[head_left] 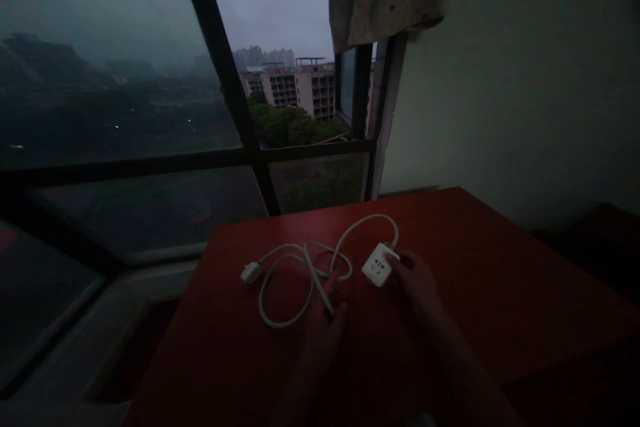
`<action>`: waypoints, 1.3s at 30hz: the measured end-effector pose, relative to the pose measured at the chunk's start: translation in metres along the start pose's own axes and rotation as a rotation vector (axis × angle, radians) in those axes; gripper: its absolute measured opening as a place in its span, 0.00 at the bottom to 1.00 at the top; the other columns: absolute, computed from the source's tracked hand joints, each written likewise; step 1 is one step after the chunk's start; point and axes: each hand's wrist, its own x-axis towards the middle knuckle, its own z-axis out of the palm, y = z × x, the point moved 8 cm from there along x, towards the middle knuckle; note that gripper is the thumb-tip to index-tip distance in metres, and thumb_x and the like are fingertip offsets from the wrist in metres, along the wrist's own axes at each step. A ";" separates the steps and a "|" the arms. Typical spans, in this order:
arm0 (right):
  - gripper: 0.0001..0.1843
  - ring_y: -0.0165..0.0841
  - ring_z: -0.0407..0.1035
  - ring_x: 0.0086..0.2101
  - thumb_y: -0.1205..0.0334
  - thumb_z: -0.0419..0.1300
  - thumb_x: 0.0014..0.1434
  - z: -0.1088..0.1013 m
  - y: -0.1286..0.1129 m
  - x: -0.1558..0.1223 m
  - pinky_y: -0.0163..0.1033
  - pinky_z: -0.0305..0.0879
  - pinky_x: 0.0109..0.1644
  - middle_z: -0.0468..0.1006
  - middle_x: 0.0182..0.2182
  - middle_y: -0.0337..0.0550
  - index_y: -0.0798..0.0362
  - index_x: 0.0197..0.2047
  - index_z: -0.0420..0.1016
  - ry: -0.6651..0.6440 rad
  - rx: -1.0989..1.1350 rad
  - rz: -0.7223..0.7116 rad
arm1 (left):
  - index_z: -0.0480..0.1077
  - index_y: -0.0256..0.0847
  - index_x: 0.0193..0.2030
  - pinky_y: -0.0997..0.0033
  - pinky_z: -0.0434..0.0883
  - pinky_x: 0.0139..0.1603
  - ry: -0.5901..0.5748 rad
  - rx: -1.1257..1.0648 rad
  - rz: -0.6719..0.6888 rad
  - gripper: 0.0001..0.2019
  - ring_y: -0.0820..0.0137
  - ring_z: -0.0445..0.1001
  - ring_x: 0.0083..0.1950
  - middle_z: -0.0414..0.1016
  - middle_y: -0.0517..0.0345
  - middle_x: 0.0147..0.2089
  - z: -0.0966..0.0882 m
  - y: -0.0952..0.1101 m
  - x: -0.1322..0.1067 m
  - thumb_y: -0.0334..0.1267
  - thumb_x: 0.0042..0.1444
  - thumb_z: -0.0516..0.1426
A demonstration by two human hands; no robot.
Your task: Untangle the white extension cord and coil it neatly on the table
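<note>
A white socket block [375, 270] sits on a red tabletop [480, 267] in a dim room. The right hand [419, 281] has its fingers clamped on the block's right edge. The left hand [323, 328] has its fingers around the white cord [280, 325], which lies in loops. Its plug [251, 273] rests to the left, near a window [120, 80].

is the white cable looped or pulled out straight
Looped: the cable curls and crosses itself between the plug and socket block.
</note>
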 end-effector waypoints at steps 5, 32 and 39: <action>0.25 0.38 0.73 0.38 0.49 0.63 0.50 0.039 -0.034 -0.007 0.41 0.69 0.40 0.77 0.41 0.49 0.54 0.48 0.68 0.037 0.021 -0.222 | 0.64 0.45 0.60 0.56 0.63 0.61 -0.078 -0.086 0.008 0.23 0.60 0.66 0.60 0.65 0.51 0.62 0.003 0.003 -0.001 0.38 0.56 0.55; 0.23 0.39 0.71 0.48 0.69 0.51 0.55 0.083 -0.035 -0.059 0.47 0.64 0.55 0.77 0.49 0.46 0.50 0.53 0.72 -0.445 -0.348 -0.500 | 0.49 0.40 0.68 0.49 0.49 0.69 0.024 0.272 0.239 0.32 0.57 0.47 0.71 0.53 0.46 0.69 0.011 0.026 -0.009 0.33 0.56 0.52; 0.13 0.38 0.72 0.42 0.62 0.53 0.57 0.066 -0.028 -0.045 0.45 0.67 0.49 0.79 0.42 0.44 0.50 0.44 0.74 -0.299 -0.313 -0.452 | 0.54 0.36 0.65 0.48 0.58 0.66 0.130 0.481 0.325 0.26 0.58 0.59 0.66 0.61 0.41 0.64 0.010 0.022 -0.005 0.33 0.59 0.49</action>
